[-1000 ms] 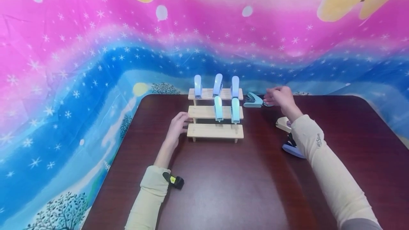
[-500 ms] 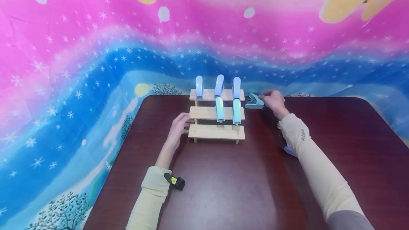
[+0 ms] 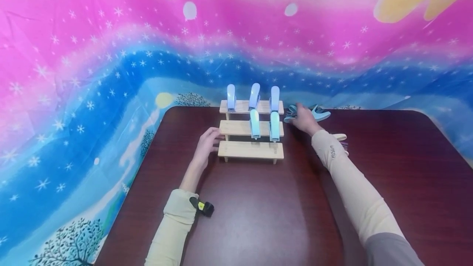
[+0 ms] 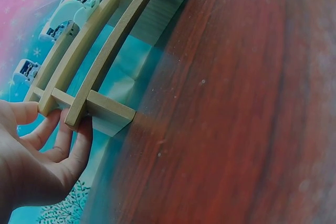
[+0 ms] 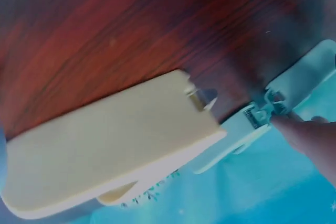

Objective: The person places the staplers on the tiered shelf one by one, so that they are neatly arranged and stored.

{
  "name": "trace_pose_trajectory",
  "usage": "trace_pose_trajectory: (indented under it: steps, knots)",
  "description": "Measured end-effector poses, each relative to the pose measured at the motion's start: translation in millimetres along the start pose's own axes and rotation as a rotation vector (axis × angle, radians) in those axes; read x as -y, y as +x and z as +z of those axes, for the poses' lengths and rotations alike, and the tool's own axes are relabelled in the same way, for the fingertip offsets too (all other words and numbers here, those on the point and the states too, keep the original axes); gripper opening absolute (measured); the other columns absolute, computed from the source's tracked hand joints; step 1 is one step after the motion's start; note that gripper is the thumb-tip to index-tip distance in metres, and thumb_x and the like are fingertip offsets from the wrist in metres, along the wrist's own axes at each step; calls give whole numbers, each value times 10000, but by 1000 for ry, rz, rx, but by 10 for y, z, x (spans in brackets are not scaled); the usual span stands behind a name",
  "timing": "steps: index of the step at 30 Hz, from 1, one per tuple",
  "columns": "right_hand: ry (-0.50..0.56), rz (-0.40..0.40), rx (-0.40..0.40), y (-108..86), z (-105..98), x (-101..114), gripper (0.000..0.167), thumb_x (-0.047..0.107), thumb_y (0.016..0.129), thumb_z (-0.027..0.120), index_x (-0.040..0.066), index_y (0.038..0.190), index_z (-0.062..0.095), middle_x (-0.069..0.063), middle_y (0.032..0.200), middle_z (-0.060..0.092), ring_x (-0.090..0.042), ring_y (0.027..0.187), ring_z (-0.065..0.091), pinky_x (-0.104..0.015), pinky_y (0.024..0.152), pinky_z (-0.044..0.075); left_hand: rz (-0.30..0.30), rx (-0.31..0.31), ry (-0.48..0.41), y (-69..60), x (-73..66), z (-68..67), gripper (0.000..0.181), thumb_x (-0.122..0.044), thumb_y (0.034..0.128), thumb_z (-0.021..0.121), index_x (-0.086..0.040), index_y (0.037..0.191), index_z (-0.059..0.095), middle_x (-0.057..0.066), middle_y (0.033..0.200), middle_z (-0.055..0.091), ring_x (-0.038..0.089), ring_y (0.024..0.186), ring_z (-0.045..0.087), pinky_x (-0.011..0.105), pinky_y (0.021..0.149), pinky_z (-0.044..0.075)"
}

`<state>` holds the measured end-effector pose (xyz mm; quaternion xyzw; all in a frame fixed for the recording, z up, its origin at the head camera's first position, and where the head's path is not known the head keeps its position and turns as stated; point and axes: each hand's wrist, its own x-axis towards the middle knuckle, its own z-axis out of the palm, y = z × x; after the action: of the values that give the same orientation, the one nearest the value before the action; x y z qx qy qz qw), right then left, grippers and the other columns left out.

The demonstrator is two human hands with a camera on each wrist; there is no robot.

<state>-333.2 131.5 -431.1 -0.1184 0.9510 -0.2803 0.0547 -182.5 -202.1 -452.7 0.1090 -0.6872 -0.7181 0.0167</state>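
- Fingers (image 4: 82, 145) of the left hand (image 3: 205, 145) curl round the left end of the wooden rack (image 3: 251, 150).
- I see three lavender staplers (image 3: 254, 97) standing on its top tier, two mint staplers (image 3: 255, 124) on the middle one.
- Right of it, teal staplers (image 3: 322, 116) lie on the table (image 3: 244, 216), the right hand (image 3: 306, 119) between them; from here I cannot tell whether it pinches one.
- Cream stapler (image 5: 110, 145), partly behind the right sleeve (image 3: 358, 192).

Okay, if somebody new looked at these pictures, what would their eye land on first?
Probably the pink-and-blue snowflake backdrop beyond the table. Next, perhaps, the wooden rack, with three purple staplers on its top shelf and two mint staplers on the middle one. In the right wrist view, a cream stapler looms large, nearer the camera than the right hand.
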Motion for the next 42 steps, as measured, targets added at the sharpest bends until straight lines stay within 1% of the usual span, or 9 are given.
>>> trace_pose_trajectory:
  steps: [6,13,17,20,24,27,30,37,42]
  knots:
    - [-131,-35,40,17,-1,-26,612,115,978,696,-185,1417,393,-411,1362,441,-496,1186,531,-609,1045,444,-1,-1,3,-4,-16,-15,221,-200,1045,535,-18,1121,635,229,1161,681,275,1005,666,325,734,545]
    - [-158,-15,101,-5,-14,70,459,164,965,724,-196,1201,567,-407,1335,452,-419,1007,561,-577,989,482,3,-11,3,-16,-27,-31,223,-204,1044,536,-23,1120,643,185,1108,687,243,970,665,306,715,548]
    - [-174,-25,102,-31,-15,79,288,155,963,712,-128,987,662,-294,998,599,-358,850,566,-505,848,504,0,-8,10,-20,-21,-27,238,-214,1051,533,-22,1141,642,204,1134,681,273,1005,663,303,721,549]
    - [-185,-45,89,-53,-19,55,219,124,954,683,-60,836,665,-164,731,570,-305,717,552,-436,735,480,5,-5,11,-21,-15,-17,253,-225,1054,533,-18,1152,640,221,1159,674,298,1032,659,303,728,547]
    - [-146,-42,61,-89,-41,-21,233,100,937,652,-7,734,614,-88,616,510,-259,608,532,-380,630,455,12,2,10,-35,-10,2,269,-235,1059,531,-6,1152,637,219,1159,675,299,1035,660,306,735,539]
    - [-72,-30,29,-134,-76,-78,227,117,935,659,-12,756,607,-96,627,536,-250,591,533,-358,582,448,6,6,16,-49,-7,12,260,-227,1059,527,-7,1142,638,198,1133,682,263,997,665,308,732,539]
    - [24,-34,-11,-191,-113,-97,241,134,927,683,-86,923,585,-172,743,586,-290,657,556,-379,602,466,1,2,21,-51,-6,17,241,-205,1050,525,-8,1131,638,182,1106,691,216,947,668,306,718,541]
    - [275,22,-48,-335,-187,-9,800,195,912,756,-152,1447,273,-348,1241,512,-410,1048,560,-475,890,497,-1,-7,30,-28,-19,7,242,-210,1031,538,-32,1151,650,164,1098,696,204,937,659,300,709,533]
    - [393,76,-61,-422,-272,80,799,164,912,777,-145,1487,316,-322,1272,528,-372,1060,581,-340,818,540,-5,-7,27,-24,-19,4,245,-210,1033,537,-27,1155,647,165,1104,693,215,958,660,303,716,540]
